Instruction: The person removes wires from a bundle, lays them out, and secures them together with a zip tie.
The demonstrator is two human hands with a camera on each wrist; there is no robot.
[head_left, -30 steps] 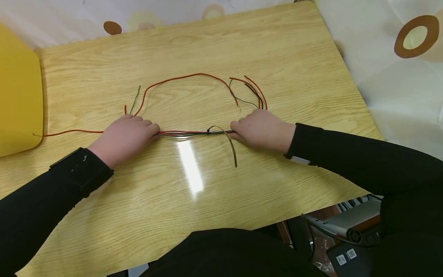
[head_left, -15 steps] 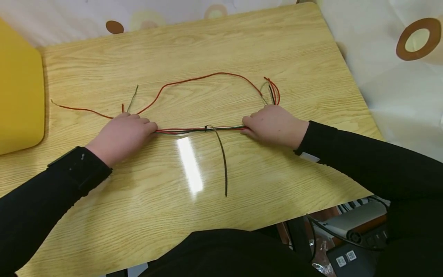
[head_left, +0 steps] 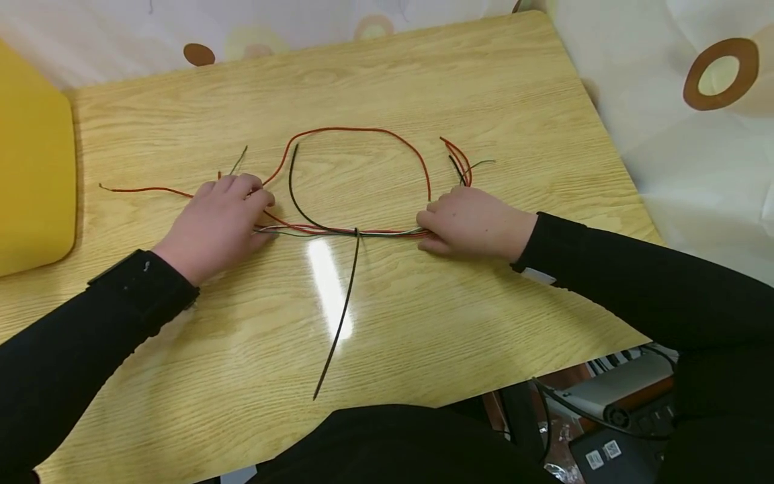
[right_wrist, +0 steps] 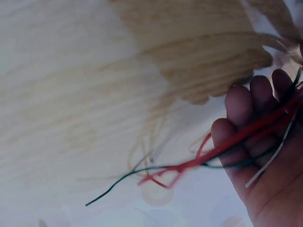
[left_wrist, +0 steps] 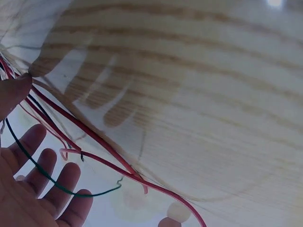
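A bundle of red, green and pale wires point(head_left: 326, 231) lies across the wooden table point(head_left: 484, 87) between both hands. A black cable tie point(head_left: 355, 232) rings its middle, and the tie's long tail point(head_left: 335, 329) runs toward the near edge. My left hand point(head_left: 242, 208) rests on the bundle's left end; in the left wrist view its fingers point(left_wrist: 47, 179) lie straight, with red and green strands point(left_wrist: 85, 137) crossing the palm. My right hand point(head_left: 447, 222) grips the right end, the wires point(right_wrist: 236, 137) lying across its curled fingers. A red loop point(head_left: 357, 129) and a black wire point(head_left: 293, 181) arch behind the bundle.
A yellow object point(head_left: 30, 154) sits at the table's left edge. Loose wire ends point(head_left: 462, 161) fan out behind the right hand, and one red end point(head_left: 139, 190) trails to the left. Patterned cloth point(head_left: 695, 101) hangs on the right. Equipment point(head_left: 611, 403) lies below the table's near right corner.
The tie's tail has swung down toward the near edge. A black wire now arches behind the bundle. My left hand's fingers have spread and lifted; the bundle has slackened slightly.
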